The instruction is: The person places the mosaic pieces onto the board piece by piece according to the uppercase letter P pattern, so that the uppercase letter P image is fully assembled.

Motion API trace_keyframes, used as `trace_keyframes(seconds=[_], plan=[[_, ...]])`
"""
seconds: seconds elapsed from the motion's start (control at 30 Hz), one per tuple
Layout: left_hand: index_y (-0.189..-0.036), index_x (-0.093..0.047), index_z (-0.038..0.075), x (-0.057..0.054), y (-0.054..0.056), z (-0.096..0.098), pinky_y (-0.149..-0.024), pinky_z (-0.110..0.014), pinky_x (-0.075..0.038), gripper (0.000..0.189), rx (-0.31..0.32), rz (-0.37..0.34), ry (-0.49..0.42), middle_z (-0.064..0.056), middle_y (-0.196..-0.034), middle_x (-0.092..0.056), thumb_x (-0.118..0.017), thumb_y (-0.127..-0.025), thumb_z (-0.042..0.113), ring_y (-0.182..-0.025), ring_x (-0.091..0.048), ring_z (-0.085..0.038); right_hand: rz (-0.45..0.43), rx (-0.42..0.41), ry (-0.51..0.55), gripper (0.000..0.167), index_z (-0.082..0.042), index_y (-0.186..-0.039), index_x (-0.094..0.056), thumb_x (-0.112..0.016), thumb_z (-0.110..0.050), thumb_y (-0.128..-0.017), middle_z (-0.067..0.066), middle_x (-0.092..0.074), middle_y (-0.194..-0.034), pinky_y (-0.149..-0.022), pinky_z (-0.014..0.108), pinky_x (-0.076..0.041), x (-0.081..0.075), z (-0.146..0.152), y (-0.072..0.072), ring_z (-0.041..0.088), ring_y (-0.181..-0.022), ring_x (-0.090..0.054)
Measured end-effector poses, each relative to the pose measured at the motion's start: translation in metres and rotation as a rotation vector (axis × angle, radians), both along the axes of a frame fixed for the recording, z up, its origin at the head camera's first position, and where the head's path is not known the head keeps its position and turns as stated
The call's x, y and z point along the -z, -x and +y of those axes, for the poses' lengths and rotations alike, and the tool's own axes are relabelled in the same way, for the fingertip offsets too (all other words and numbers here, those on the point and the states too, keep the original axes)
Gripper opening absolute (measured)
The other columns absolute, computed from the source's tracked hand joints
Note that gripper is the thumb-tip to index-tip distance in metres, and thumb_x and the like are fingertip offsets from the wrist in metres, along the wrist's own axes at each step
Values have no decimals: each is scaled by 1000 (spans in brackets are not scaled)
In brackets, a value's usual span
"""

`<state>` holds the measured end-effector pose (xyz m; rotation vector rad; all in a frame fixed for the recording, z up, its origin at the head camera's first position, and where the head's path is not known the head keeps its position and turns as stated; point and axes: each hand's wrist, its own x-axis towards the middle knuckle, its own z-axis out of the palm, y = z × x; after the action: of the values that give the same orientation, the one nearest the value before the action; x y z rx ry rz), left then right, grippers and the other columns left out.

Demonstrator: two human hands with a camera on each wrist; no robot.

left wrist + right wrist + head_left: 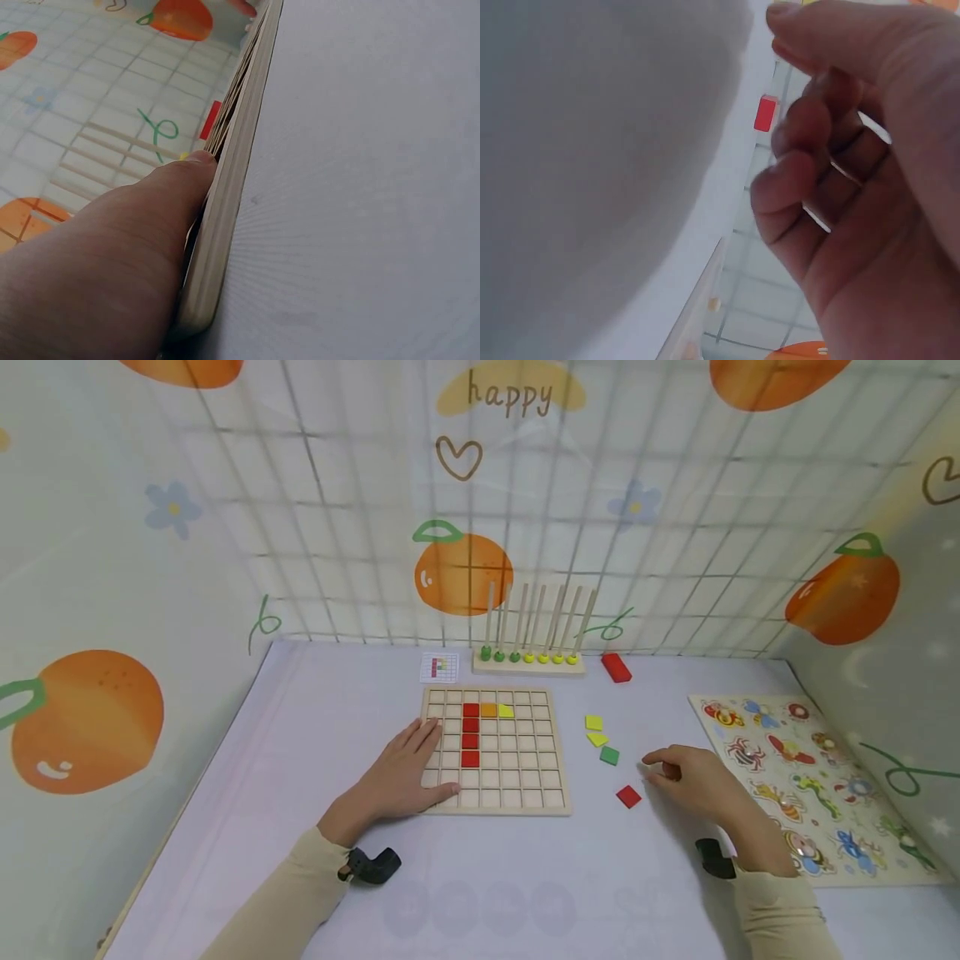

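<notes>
My left hand lies spread over the left edge of a wooden grid board. Its thumb reaches along the near rim of the board in the left wrist view. Several red square tiles form a column in the grid, with an orange tile and a yellow tile beside the top one. Over the table to the right of the board, my right hand has its fingers loosely bent, and nothing shows in it. Nearest to it are a loose red tile and a green tile.
Two loose yellow tiles lie right of the board. Behind it stand a small pattern card, a peg rack with green and yellow beads, and a red block. An insect picture board is at far right.
</notes>
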<state>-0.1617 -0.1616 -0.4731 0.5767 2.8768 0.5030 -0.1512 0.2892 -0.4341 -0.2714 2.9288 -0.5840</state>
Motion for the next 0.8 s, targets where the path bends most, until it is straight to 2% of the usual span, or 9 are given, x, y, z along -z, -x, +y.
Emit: trace_keyframes(seconds=[0.23, 0.57, 0.7, 0.8], plan=[[-164, -17, 9, 1, 0, 0, -129, -53, -17, 105, -6, 6, -1, -8, -173, -13, -58, -90, 70, -161, -6, -32, -72, -5, 67, 26, -19, -118, -76, -73, -15, -93, 1, -53, -85, -63, 26, -37, 0, 0, -2, 18, -85, -50], [-165, -16, 9, -2, -2, 0, -129, -52, -16, 105, -15, 3, 16, -7, -173, -12, -58, -90, 70, -161, -5, -31, -134, -77, 148, 26, -21, -116, -77, -72, -11, -92, -1, -52, -81, -60, 23, -36, 4, 0, -2, 14, -80, -48], [-164, -16, 9, -1, -1, 0, -129, -52, -16, 105, -11, 7, 21, -8, -173, -12, -57, -90, 70, -161, -5, -32, -159, -120, 172, 31, -20, -117, -76, -69, -8, -90, -3, -53, -80, -58, 22, -37, 6, 2, 0, 9, -74, -48], [-164, -16, 8, -1, -1, 0, -129, -52, -16, 105, -10, 7, 22, -8, -173, -12, -57, -90, 71, -161, -5, -32, -196, -132, 187, 33, -20, -119, -74, -72, -9, -88, -3, -52, -79, -56, 22, -36, 7, 2, 0, 8, -71, -47]])
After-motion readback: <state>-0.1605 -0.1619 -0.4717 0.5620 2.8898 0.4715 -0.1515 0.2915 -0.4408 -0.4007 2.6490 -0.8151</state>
